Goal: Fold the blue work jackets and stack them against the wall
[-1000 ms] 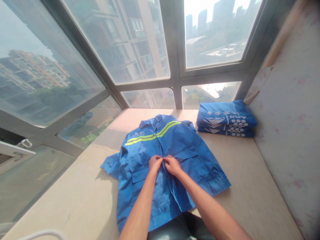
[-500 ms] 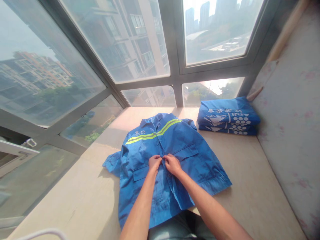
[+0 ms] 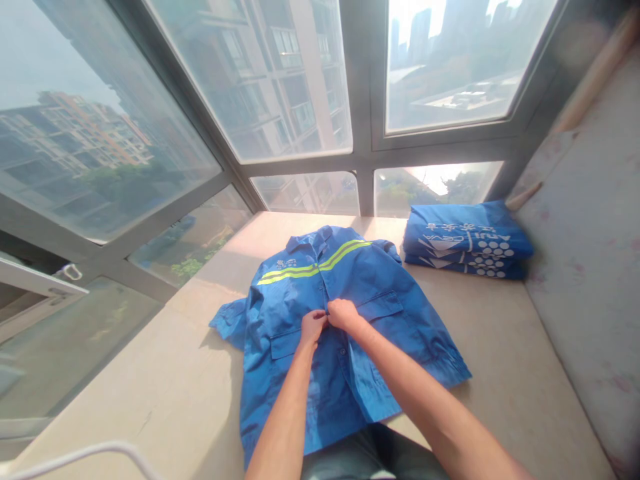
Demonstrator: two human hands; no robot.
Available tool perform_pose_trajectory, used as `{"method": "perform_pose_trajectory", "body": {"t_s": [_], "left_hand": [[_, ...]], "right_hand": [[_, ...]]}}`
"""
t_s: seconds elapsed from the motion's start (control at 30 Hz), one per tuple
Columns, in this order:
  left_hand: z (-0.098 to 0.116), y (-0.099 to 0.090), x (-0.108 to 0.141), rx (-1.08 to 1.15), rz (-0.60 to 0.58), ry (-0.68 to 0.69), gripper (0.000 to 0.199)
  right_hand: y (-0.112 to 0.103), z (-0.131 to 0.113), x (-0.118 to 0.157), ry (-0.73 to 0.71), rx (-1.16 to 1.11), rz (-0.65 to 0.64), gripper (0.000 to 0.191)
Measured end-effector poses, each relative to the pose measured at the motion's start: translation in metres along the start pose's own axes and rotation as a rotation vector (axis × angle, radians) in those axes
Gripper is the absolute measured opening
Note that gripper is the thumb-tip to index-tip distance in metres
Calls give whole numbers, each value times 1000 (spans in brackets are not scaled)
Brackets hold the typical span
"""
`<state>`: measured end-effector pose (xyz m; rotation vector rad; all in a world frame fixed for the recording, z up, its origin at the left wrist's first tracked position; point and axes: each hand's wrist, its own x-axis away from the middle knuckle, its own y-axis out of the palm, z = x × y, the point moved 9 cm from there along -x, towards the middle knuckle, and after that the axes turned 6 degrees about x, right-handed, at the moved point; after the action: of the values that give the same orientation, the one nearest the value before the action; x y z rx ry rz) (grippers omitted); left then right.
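Note:
A blue work jacket (image 3: 290,300) with a yellow-green reflective stripe across the chest lies spread front side up, its collar pointing away from me. At the middle of its front opening, my left hand (image 3: 314,327) pinches the fabric edge. Right beside it, my right hand (image 3: 343,313) is closed on the other edge of the same opening, the two sets of fingertips nearly touching. Whatever button sits between the fingers is hidden. Below my hands the front edges hang apart, and a button (image 3: 343,351) shows on one of them.
Folded blue garments (image 3: 465,240) with white print are stacked at the back right, by the wall (image 3: 590,287). The jacket rests on a pale wooden surface (image 3: 165,373) bordered by windows. A white cable (image 3: 90,450) curves across the lower left.
My right hand has turned over and curled more tightly at the jacket opening, while my left stays pinched there. The whole view has shifted slightly.

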<state>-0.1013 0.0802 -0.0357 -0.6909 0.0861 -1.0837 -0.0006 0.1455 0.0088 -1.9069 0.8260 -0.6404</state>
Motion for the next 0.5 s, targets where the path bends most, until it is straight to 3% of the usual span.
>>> {"method": "perform_pose_trajectory", "body": {"t_s": [0.23, 0.5], "left_hand": [[-5, 0, 0, 86, 8, -63, 23], [-3, -1, 0, 128, 30, -23, 18]], "right_hand": [[1, 1, 23, -89, -17, 44, 21], [9, 15, 33, 34, -193, 177, 25]]}}
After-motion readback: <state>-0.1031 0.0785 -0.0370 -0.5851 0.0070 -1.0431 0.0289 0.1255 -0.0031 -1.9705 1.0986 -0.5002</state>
